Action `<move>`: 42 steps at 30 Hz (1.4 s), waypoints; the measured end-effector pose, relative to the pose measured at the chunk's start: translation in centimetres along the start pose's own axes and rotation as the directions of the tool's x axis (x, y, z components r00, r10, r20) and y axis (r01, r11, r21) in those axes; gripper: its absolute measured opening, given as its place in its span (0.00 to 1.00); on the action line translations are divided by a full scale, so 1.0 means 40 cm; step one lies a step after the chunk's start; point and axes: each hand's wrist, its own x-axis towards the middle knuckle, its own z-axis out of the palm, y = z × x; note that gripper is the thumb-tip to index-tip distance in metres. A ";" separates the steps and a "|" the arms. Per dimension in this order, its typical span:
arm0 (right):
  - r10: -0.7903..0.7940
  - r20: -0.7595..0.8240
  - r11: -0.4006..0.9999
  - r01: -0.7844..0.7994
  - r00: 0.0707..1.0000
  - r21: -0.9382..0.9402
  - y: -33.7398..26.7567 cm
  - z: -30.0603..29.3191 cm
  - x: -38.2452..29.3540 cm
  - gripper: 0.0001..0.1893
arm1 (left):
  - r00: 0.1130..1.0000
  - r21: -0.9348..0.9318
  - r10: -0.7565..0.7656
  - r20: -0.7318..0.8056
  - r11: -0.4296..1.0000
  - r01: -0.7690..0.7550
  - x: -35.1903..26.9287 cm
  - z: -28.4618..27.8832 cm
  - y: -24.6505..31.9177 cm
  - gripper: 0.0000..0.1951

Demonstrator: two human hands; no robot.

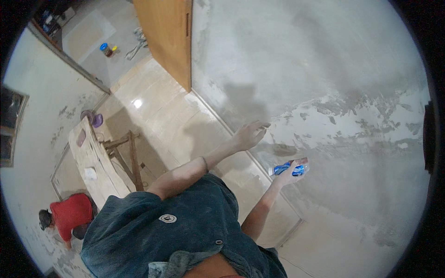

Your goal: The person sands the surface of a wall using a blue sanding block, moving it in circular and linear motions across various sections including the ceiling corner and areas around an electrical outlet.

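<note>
My left hand (249,136) is raised in front of the grey plastered wall (347,62), its fingers partly curled; whether something thin is between the fingertips cannot be made out. Lower and to the right, my right hand (290,174) grips a blue and clear plastic bottle (282,168). A reddish-brown flat piece (303,161) shows at the bottle's far side, beside my fingers. Both hands are close to the wall, but contact with it is unclear. A pale, patchy band of filler (333,121) runs across the plaster beyond my hands.
A wooden door (167,38) stands beside the wall. On the tiled floor (156,93), at left, is a rough plank (99,170) on a wooden trestle (131,160), with purple items at its end. Another person in a red top (73,213) bends by the opposite wall. A blue-lidded jar (106,49) lies past the doorway.
</note>
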 end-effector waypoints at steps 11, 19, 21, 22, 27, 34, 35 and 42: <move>0.161 0.017 0.985 -0.160 0.987 -0.058 -0.155 -0.227 -0.159 0.34 | 0.991 -0.221 -0.132 0.035 0.966 0.137 -0.195 0.089 0.061 0.16; 0.078 0.048 0.988 -0.070 0.996 -0.138 -0.177 -0.339 0.016 0.45 | 0.977 -0.059 -0.113 0.180 0.990 0.125 -0.185 0.189 0.119 0.18; -0.027 0.069 0.989 0.037 0.997 -0.142 -0.190 -0.326 0.083 0.43 | 0.977 -0.071 -0.077 0.201 0.993 0.093 -0.174 0.223 0.141 0.20; -0.114 0.125 0.978 0.134 0.986 -0.163 -0.198 -0.316 0.107 0.40 | 0.982 -0.108 -0.028 0.187 0.993 0.049 -0.174 0.247 0.158 0.21; -0.393 0.392 0.808 0.516 0.831 -0.284 -0.201 -0.262 0.176 0.37 | 0.958 0.230 0.221 0.184 0.938 -0.261 -0.152 0.436 0.217 0.37; -0.338 0.740 0.882 0.470 0.581 0.034 -0.149 -0.344 0.270 0.33 | 0.992 -0.067 -0.017 -0.121 0.998 0.009 -0.162 0.654 0.382 0.46; -0.325 0.781 0.883 0.467 0.533 0.048 -0.152 -0.340 0.282 0.32 | 0.985 -0.084 -0.056 -0.162 0.996 0.043 -0.158 0.657 0.391 0.42; -0.464 0.867 0.534 0.722 -0.185 0.440 -0.311 -0.280 0.428 0.34 | 0.832 -0.623 -0.398 -0.386 0.778 0.083 -0.057 0.710 0.309 0.22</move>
